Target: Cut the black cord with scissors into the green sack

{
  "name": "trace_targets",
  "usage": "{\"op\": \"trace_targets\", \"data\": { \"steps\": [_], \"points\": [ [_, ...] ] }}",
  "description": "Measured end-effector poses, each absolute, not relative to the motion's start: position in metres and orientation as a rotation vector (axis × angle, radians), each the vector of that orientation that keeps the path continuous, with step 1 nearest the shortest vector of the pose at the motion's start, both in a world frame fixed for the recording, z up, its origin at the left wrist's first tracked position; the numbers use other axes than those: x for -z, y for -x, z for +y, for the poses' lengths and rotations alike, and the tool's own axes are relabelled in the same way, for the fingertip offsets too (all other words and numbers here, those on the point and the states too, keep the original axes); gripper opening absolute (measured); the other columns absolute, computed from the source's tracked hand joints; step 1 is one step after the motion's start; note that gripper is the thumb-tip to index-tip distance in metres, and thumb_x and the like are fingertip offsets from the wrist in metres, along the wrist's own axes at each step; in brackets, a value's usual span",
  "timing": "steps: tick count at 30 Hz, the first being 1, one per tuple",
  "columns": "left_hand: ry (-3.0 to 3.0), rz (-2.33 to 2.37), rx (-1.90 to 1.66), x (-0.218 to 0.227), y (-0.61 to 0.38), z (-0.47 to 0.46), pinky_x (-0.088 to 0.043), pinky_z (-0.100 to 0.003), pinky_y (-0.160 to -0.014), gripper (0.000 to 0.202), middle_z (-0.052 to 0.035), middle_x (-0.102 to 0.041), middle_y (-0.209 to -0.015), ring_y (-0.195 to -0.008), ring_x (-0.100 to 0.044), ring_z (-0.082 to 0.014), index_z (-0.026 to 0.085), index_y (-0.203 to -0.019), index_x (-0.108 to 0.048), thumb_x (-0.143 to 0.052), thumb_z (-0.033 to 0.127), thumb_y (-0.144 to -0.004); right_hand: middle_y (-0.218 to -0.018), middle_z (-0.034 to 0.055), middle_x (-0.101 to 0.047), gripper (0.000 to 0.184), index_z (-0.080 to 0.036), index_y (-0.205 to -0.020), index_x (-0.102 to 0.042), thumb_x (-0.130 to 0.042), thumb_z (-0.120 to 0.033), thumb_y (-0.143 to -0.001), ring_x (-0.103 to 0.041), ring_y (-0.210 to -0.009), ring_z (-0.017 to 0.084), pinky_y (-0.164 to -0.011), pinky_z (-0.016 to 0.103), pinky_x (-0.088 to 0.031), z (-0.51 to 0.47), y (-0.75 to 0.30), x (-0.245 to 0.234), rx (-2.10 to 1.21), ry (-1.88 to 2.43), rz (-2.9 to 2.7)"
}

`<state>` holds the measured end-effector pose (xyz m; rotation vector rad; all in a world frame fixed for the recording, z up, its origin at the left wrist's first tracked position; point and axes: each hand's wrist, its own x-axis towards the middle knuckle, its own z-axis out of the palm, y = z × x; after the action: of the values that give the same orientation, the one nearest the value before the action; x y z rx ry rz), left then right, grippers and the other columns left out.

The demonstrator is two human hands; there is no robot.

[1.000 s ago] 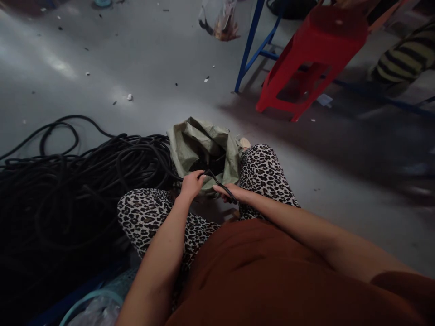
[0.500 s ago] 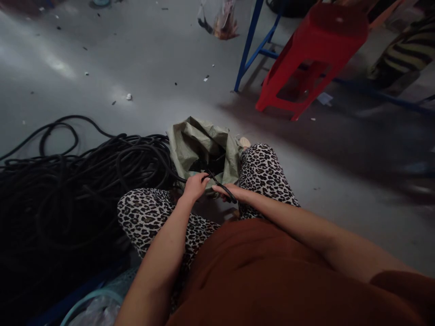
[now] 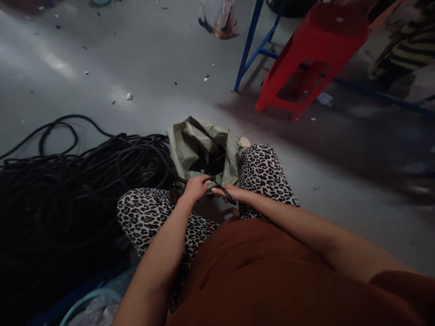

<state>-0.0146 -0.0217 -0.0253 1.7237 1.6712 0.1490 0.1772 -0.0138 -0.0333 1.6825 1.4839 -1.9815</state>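
Observation:
I sit on the floor with leopard-print trousers (image 3: 261, 174) on my legs. My left hand (image 3: 196, 187) is closed round a thin black cable (image 3: 222, 190) that comes from the big tangled cable pile (image 3: 68, 181) on my left. My right hand (image 3: 234, 194) pinches the same cable a short way along it, the two hands almost touching. Both hands hover just in front of an open green woven sack (image 3: 200, 145) between my knees, which holds dark pieces inside.
A red plastic stool (image 3: 312, 54) and a blue metal frame (image 3: 251, 45) stand ahead on the grey floor. A person in striped clothing (image 3: 411, 50) is at the far right. A plastic bag (image 3: 220, 18) lies at the top, and a teal basket rim (image 3: 91, 299) sits by my left hip.
My left hand has slid slightly right along the cable, closer to my right hand. The person in stripes has shifted a little at the far right.

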Motion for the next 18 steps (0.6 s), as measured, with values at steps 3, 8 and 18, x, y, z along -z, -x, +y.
{"op": "trace_targets", "data": {
  "steps": [3, 8, 18],
  "points": [
    [-1.732, 1.674, -0.136, 0.025, 0.015, -0.022, -0.054, -0.034, -0.105, 0.03, -0.0078, -0.079, -0.126, -0.119, -0.072, -0.0249, 0.024, -0.121, -0.079, -0.06, 0.025, -0.099, -0.06, 0.0004, -0.058, 0.051, -0.013, -0.079, -0.064, -0.062, -0.059, -0.102, -0.056, -0.05, 0.011, -0.043, 0.017, -0.04, -0.016, -0.176, 0.039, 1.891, -1.751, 1.479],
    [-1.7, 1.691, -0.144, 0.023, 0.015, -0.022, -0.053, -0.036, -0.107, 0.032, -0.0107, -0.077, -0.128, -0.121, -0.071, -0.0267, 0.019, -0.125, -0.077, -0.058, 0.027, -0.1, -0.05, -0.0002, -0.055, 0.057, -0.015, -0.072, -0.061, -0.067, -0.067, -0.095, -0.054, -0.041, 0.012, -0.039, 0.019, -0.039, -0.017, -0.174, 0.043, 1.825, -1.831, 1.485],
    [-1.666, 1.786, -0.234, 0.023, 0.02, -0.018, -0.052, -0.037, -0.111, 0.032, -0.0107, -0.077, -0.129, -0.123, -0.07, -0.0258, 0.018, -0.126, -0.076, -0.061, 0.028, -0.099, -0.046, -0.0021, -0.05, 0.053, -0.017, -0.071, -0.06, -0.063, -0.061, -0.1, -0.051, -0.039, 0.013, -0.038, 0.02, -0.041, -0.012, -0.174, 0.02, 1.851, -1.921, 1.448]
  ]
}}
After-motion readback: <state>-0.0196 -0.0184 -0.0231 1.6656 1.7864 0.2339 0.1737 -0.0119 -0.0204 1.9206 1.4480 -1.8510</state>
